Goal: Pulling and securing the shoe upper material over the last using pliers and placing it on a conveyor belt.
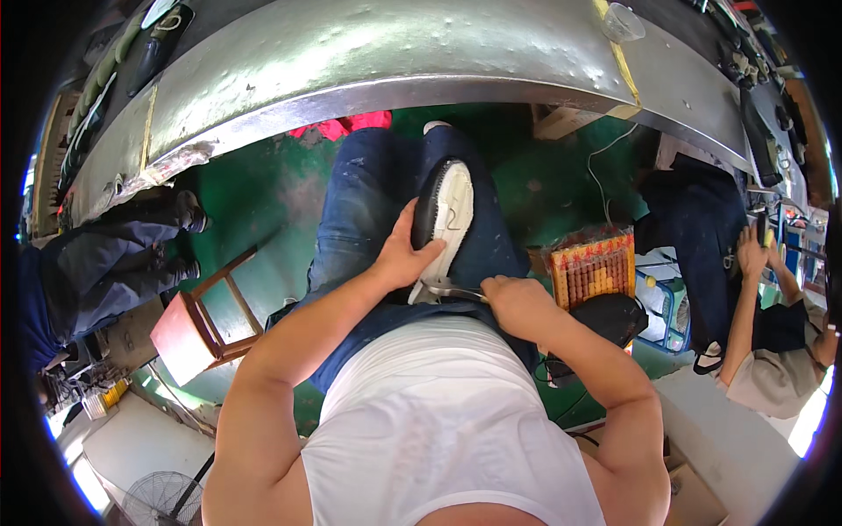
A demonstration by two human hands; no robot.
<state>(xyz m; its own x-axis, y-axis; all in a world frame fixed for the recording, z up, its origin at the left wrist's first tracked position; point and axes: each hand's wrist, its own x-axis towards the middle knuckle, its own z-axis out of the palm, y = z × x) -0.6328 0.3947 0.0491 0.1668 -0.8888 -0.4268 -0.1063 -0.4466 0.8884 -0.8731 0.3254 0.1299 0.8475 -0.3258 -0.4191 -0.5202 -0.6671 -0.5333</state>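
Observation:
A black shoe (pixel 454 206) lies bottom up across my thighs, its pale underside facing me and its toe pointing away. A thin dark, curved line shows on the middle of that underside. My left hand (pixel 407 254) is closed around the shoe's left side near the heel, thumb resting on the pale bottom. In my right hand (pixel 517 305) is a metal tool that looks like pincers (pixel 453 291); its head meets the heel end of the shoe. The fingers hide most of its handle, and the contact at the heel is too small to make out.
A long metal-topped bench (pixel 395 53) curves across in front of my knees, with a clear plastic cup (pixel 622 24) on it. A stool (pixel 189 336) stands left, a beaded seat mat (pixel 594 270) right. One person (pixel 114 263) is at left, another (pixel 763 333) at right.

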